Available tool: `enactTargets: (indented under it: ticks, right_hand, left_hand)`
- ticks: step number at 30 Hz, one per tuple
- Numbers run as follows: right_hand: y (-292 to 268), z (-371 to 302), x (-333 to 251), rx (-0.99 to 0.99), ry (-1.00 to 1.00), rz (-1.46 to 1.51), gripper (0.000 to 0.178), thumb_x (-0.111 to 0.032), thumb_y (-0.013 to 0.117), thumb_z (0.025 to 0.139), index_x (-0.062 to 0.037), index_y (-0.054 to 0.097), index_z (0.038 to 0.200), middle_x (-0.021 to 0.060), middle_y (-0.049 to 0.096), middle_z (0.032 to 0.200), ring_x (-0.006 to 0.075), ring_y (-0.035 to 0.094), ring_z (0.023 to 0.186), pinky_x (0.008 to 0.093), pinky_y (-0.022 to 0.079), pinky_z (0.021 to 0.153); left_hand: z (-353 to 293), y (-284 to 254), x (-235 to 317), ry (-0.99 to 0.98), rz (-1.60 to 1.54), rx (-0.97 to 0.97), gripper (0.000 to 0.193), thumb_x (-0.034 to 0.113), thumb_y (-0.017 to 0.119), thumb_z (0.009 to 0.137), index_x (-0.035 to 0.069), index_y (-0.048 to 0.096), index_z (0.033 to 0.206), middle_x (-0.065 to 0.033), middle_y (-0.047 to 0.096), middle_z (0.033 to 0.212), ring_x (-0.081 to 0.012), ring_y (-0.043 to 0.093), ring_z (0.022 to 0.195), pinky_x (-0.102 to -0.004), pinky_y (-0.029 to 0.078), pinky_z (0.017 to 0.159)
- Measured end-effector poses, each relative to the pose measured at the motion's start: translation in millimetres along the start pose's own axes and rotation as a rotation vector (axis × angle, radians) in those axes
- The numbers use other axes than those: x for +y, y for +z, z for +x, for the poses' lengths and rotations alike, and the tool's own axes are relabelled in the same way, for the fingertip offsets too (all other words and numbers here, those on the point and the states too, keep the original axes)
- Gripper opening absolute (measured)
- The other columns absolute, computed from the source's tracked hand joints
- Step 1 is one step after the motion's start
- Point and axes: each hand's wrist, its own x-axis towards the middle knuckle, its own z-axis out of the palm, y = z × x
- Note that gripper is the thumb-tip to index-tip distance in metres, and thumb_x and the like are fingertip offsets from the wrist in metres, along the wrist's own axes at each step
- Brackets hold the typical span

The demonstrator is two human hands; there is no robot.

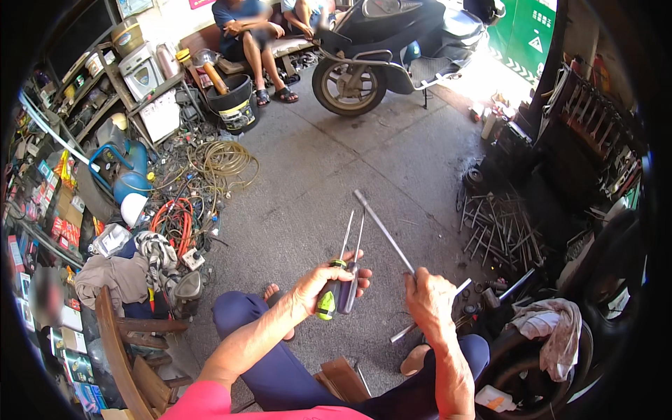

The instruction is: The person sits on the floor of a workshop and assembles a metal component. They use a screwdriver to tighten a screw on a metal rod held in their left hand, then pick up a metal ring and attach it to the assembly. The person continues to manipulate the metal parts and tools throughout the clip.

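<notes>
My left hand [316, 285] is closed around two screwdrivers side by side, their thin shafts pointing away from me. One screwdriver has a bright green and black handle [325, 305]; the other has a dark purplish handle [348, 295]. In my right hand [429, 302] is a long T-handle wrench [384, 231], its shaft slanting up to the left until its end is just beyond the screwdriver tips. The wrench's crossbar sticks out on both sides of my fist, which hides where bar and shaft meet.
A parked scooter [392, 59] and two seated people are at the back. Tangled hoses [222, 162] and parts clutter the left, beside a wooden chair [115, 343]. Metal rods [500, 227] lie in a heap to the right, near a tyre with a rag [556, 336].
</notes>
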Motion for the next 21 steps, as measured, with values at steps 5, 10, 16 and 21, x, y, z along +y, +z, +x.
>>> enactTargets:
  ticks: [5, 10, 16, 21]
  right_hand:
    - [-24.2, 7.0, 13.4, 0.061, 0.101, 0.119, 0.030, -0.025, 0.069, 0.085, -0.0049, 0.055, 0.067, 0.0166, 0.059, 0.058, 0.0357, 0.061, 0.053, 0.0453, 0.046, 0.052]
    - [-38.5, 0.8, 18.6, 0.277, -0.154, 0.172, 0.012, -0.008, 0.071, 0.084, -0.0058, 0.059, 0.083, 0.0100, 0.055, 0.059, 0.0289, 0.056, 0.050, 0.0373, 0.043, 0.048]
    - [-45.8, -2.3, 27.8, 0.393, -0.220, 0.053, 0.012, -0.007, 0.072, 0.082, -0.0045, 0.064, 0.091, 0.0092, 0.052, 0.063, 0.0270, 0.054, 0.051, 0.0366, 0.041, 0.050]
    - [-62.5, -7.5, 40.6, 0.390, -0.182, 0.152, 0.015, -0.004, 0.074, 0.075, -0.0048, 0.067, 0.088, 0.0062, 0.049, 0.058, 0.0234, 0.050, 0.049, 0.0347, 0.039, 0.049]
  left_hand:
    - [-8.7, -1.4, 4.1, 0.140, 0.180, -0.004, 0.049, 0.004, 0.061, 0.087, 0.008, 0.050, 0.134, -0.0142, 0.066, 0.105, -0.0208, 0.068, 0.089, -0.0349, 0.058, 0.078]
    - [-17.3, -6.7, 13.0, 0.323, 0.475, 0.165, 0.037, 0.010, 0.066, 0.091, 0.006, 0.057, 0.127, -0.0104, 0.068, 0.097, -0.0145, 0.067, 0.081, -0.0290, 0.058, 0.069]
    - [-26.0, -26.1, 46.8, 0.988, 1.319, 0.470, 0.031, -0.003, 0.065, 0.087, 0.004, 0.063, 0.117, -0.0072, 0.068, 0.098, -0.0147, 0.067, 0.080, -0.0286, 0.056, 0.067]
    - [-45.0, -41.4, 114.7, 1.333, 2.144, 0.646, 0.039, -0.003, 0.069, 0.073, 0.011, 0.068, 0.109, -0.0061, 0.067, 0.105, -0.0255, 0.062, 0.098, -0.0401, 0.048, 0.088]
